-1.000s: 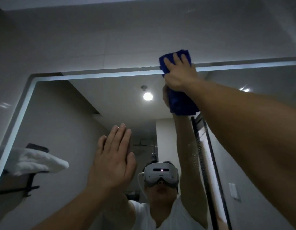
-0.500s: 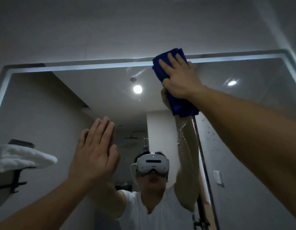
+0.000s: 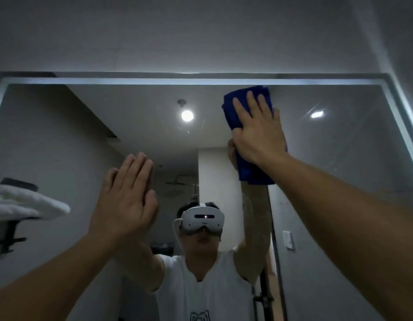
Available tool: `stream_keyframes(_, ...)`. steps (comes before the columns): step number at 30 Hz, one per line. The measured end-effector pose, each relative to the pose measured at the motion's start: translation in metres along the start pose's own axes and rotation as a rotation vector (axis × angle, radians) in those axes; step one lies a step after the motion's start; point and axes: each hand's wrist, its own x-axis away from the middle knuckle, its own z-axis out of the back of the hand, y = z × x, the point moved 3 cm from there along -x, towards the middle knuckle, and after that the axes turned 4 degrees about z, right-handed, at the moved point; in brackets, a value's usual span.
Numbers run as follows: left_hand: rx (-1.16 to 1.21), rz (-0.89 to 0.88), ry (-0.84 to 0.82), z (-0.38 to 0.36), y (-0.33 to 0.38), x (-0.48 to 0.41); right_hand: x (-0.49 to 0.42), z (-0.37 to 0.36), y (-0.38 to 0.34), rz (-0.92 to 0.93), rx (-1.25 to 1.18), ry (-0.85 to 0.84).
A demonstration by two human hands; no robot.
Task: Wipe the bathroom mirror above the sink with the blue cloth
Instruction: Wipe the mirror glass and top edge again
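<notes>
- The right grip (image 3: 258, 133), fingers straight and flat, presses the blue cloth (image 3: 254, 172) against the mirror (image 3: 62, 135) just under its lit top edge, right of centre.
- The left grip (image 3: 126, 200), fingers straight and together, faces the glass lower down.
- A white towel (image 3: 27, 202) shows at the left.

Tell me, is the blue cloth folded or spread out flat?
Folded: the blue cloth shows doubled layers along its left edge and sits as a narrow pad under the right hand.
</notes>
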Motion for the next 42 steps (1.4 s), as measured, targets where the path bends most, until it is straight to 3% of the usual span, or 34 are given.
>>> stream_keyframes(3,-0.008,-0.002,-0.004,0.001,-0.001,-0.001,0.054,-0.013,-0.029,0.095,-0.014,0.018)
stream_keyframes(7,0.003,0.013,-0.006,0.003,0.001,0.001,0.106,-0.018,-0.02,0.825,0.073,-0.155)
stream_keyframes(8,0.01,0.014,-0.006,0.003,0.002,0.0,0.092,-0.014,-0.006,0.899,0.107,-0.183)
stream_keyframes(9,0.015,0.011,-0.011,0.004,0.003,0.0,0.074,-0.011,0.007,0.852,0.128,-0.185)
stream_keyframes(13,0.006,0.011,-0.018,0.003,0.001,0.001,0.034,-0.007,0.017,0.164,0.024,-0.047)
stream_keyframes(15,0.011,0.012,-0.017,0.003,0.0,0.002,0.051,-0.013,-0.001,0.089,-0.024,-0.011)
stream_keyframes(17,0.012,0.004,0.017,0.004,0.0,0.003,0.084,-0.016,-0.013,0.167,-0.055,-0.014)
stream_keyframes(19,-0.013,-0.008,0.074,0.007,0.004,0.005,0.129,-0.022,-0.017,0.359,-0.008,-0.028)
stream_keyframes(23,0.0,0.008,0.079,0.013,0.018,0.018,0.185,-0.022,0.012,1.043,0.078,-0.163)
stream_keyframes(24,0.023,-0.003,0.053,0.012,0.026,0.025,0.176,-0.017,0.027,1.132,0.1,-0.189)
stream_keyframes(25,0.039,-0.025,0.031,0.011,0.035,0.034,0.16,-0.013,0.039,1.117,0.123,-0.19)
stream_keyframes(26,0.051,-0.05,0.01,0.01,0.045,0.044,0.143,-0.009,0.048,0.988,0.125,-0.175)
stream_keyframes(29,0.097,-0.021,-0.082,0.001,0.075,0.07,0.123,-0.007,0.044,0.34,0.037,-0.066)
stream_keyframes(31,0.109,0.044,-0.141,-0.009,0.089,0.082,0.149,-0.014,0.019,0.127,-0.04,-0.026)
stream_keyframes(33,0.12,0.065,-0.151,-0.016,0.098,0.088,0.193,-0.022,-0.001,0.228,-0.061,-0.02)
stream_keyframes(38,0.074,0.032,-0.146,-0.021,0.1,0.093,0.263,-0.029,0.027,0.829,-0.028,-0.134)
stream_keyframes(40,0.069,0.029,-0.151,-0.02,0.102,0.093,0.236,-0.024,0.042,0.849,-0.005,-0.126)
stream_keyframes(42,0.077,0.028,-0.161,-0.019,0.103,0.093,0.204,-0.017,0.04,0.615,-0.015,-0.07)
